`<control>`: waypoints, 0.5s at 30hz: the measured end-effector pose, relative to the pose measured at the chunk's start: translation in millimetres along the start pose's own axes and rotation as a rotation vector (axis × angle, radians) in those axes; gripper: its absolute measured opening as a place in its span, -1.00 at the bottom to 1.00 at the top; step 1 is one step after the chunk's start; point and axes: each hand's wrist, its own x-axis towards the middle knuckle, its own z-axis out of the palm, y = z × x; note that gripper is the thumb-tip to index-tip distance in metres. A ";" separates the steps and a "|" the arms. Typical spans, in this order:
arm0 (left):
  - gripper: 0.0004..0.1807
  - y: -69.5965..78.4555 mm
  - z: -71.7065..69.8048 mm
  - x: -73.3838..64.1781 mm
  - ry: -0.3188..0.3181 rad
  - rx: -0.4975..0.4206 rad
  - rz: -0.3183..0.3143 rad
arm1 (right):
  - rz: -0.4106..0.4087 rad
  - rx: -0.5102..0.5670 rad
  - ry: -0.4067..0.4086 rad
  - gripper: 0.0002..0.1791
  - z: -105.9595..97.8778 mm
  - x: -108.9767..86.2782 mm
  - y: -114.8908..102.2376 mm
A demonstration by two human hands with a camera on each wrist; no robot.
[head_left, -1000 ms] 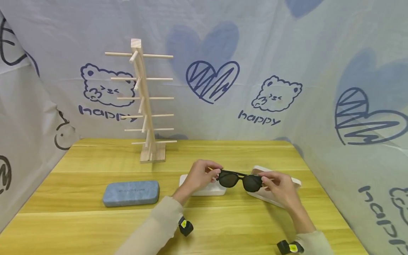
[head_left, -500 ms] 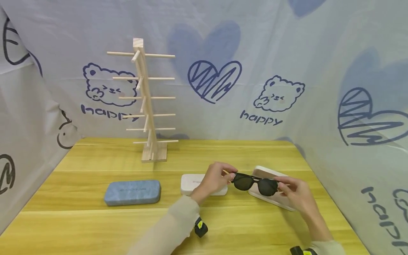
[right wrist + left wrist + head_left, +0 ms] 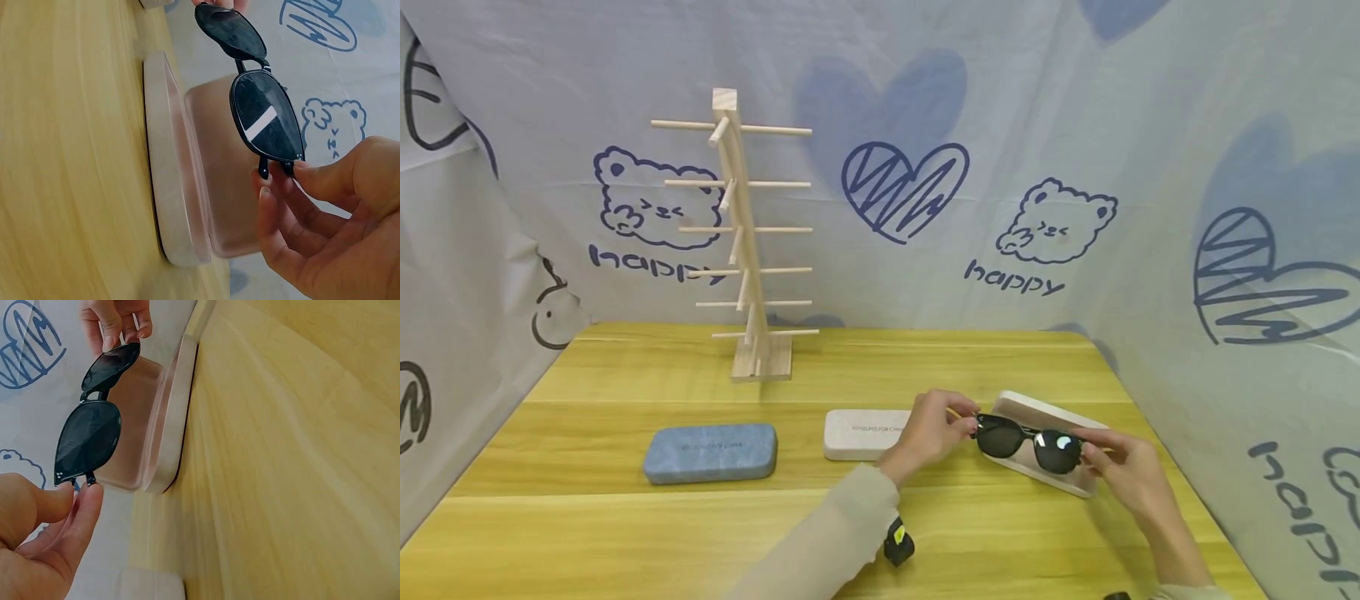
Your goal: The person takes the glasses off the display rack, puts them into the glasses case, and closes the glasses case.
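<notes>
Black sunglasses (image 3: 1028,443) with dark lenses are held up between both hands, in front of and above an open glasses case (image 3: 1037,410). My left hand (image 3: 934,427) pinches one outer end of the frame between thumb and fingers. The other end is pinched by my right hand (image 3: 1129,468). In the right wrist view the case shows a pink lining (image 3: 228,187) and a pale outer shell (image 3: 164,169). The sunglasses (image 3: 90,434) hang clear of the case in the left wrist view, and their arms look folded behind the lenses.
A closed white glasses case (image 3: 859,433) lies left of the open one, partly behind the left hand. Further left lies a closed blue glasses case (image 3: 711,454). A wooden rack with pegs (image 3: 748,250) stands at the back. Printed cloth (image 3: 917,275) hangs behind the table.
Both hands have carried the sunglasses to the right and slightly down, so that they now overlap the open case in the head view. More of the white case shows. The cases have stayed put.
</notes>
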 end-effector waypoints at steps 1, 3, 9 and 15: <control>-0.79 0.1 1.8 0.8 0.006 -0.002 -0.004 | 0.010 -0.003 -0.001 -0.66 -1.2 -0.2 1.3; -0.81 -0.3 5.8 2.9 0.018 -0.010 -0.009 | 0.027 -0.010 -0.004 -0.64 -3.9 -0.3 3.7; -0.84 -4.2 16.7 8.3 0.049 -0.015 -0.004 | 0.042 -0.020 -0.007 -0.63 -9.5 -0.4 8.2; -0.84 -8.1 23.3 12.2 0.045 0.069 0.016 | 0.038 -0.005 -0.007 -0.64 -9.1 -1.4 11.8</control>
